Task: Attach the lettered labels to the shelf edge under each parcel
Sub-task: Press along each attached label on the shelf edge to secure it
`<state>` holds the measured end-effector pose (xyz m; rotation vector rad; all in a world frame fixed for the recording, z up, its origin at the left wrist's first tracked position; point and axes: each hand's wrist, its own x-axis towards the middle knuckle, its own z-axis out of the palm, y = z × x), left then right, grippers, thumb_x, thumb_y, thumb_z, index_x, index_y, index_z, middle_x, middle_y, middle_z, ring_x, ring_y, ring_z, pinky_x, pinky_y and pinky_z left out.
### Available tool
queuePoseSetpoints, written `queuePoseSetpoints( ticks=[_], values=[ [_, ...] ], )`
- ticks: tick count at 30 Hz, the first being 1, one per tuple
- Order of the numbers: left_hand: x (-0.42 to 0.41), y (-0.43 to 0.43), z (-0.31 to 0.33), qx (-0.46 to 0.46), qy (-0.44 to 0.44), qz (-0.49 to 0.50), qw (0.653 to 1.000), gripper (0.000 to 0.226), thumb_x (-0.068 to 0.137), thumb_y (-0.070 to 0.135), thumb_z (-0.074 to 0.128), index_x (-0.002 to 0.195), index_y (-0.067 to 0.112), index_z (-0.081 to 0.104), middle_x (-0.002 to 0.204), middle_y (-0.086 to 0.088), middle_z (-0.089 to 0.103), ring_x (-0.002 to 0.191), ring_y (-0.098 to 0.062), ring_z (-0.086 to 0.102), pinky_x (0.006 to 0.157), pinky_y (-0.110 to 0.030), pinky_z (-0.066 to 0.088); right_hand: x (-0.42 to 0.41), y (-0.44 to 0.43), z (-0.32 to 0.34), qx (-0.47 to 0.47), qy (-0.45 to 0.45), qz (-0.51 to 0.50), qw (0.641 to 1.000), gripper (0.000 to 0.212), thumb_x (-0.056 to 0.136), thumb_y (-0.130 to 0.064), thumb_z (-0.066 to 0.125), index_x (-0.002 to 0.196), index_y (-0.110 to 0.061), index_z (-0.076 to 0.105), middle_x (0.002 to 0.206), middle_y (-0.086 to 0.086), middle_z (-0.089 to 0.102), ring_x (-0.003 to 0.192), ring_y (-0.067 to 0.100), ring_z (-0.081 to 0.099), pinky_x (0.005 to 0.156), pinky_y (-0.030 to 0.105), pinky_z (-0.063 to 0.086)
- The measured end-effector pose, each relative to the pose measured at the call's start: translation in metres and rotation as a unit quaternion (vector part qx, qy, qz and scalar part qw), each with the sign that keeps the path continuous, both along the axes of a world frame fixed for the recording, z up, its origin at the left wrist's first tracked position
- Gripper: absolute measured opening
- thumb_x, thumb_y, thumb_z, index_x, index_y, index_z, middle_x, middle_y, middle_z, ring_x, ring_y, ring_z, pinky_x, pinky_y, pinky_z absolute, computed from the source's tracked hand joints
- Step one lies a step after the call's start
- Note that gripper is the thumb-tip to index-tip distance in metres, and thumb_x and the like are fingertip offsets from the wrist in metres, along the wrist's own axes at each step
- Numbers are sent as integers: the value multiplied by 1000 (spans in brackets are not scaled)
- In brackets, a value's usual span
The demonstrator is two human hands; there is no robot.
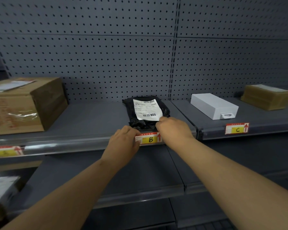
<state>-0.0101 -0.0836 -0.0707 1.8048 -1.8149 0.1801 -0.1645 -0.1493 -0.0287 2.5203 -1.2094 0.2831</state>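
Observation:
A red and yellow label marked B (150,139) sits on the shelf edge (73,145) under a black plastic parcel (146,112) that carries a white shipping slip. My left hand (125,143) pinches the label's left end. My right hand (173,128) rests with curled fingers on the label's top right corner and the shelf lip. A label marked C (237,128) is fixed on the edge under a white box (214,105). Another label (6,151), its letter unreadable, is on the edge below a large cardboard box (23,103).
A flat brown parcel (267,98) lies at the far right of the shelf. The back wall is grey pegboard (106,55). A lower shelf (123,176) juts out beneath my arms, with a white packet (2,188) at its left.

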Motion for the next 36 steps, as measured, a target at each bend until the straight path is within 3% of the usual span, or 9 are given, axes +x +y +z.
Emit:
queuePoseSetpoints(
  ticks=[4,8,18,29,36],
  values=[
    [1,1,-2,0,-18,-2,1000,33,89,21,54,123,17,53,118,-6,52,101,-22,48,89,-31,38,-3,5,-7,-8,-12,8,1000,28,83,4,50,108,-5,57,114,10,57,102,29,55,66,33,36],
    [0,4,-4,-15,-21,-14,1000,38,88,14,56,126,12,51,118,-11,52,101,-27,49,90,-33,37,-9,10,-12,-2,-40,27,999,36,86,-1,48,120,-12,55,117,6,56,106,27,54,70,33,43],
    [0,4,-9,-44,-27,-12,999,35,84,7,60,118,8,58,110,-14,57,90,-32,51,84,-40,43,-10,9,-25,15,-42,43,998,46,94,-8,41,139,-17,40,131,4,50,118,26,46,82,34,46],
    [0,6,-13,-66,-42,-7,997,31,75,0,68,105,5,64,92,-16,61,72,-33,52,67,-42,48,-12,3,-41,45,-108,41,992,48,93,-9,47,139,-23,42,137,1,47,125,25,42,88,37,47],
    [-1,6,-13,-71,-39,-7,997,33,78,2,65,110,4,62,98,-17,60,78,-35,53,71,-42,48,-15,1,-45,75,-143,46,986,47,95,-9,43,141,-19,40,146,1,43,135,23,36,101,35,42]
  ],
)
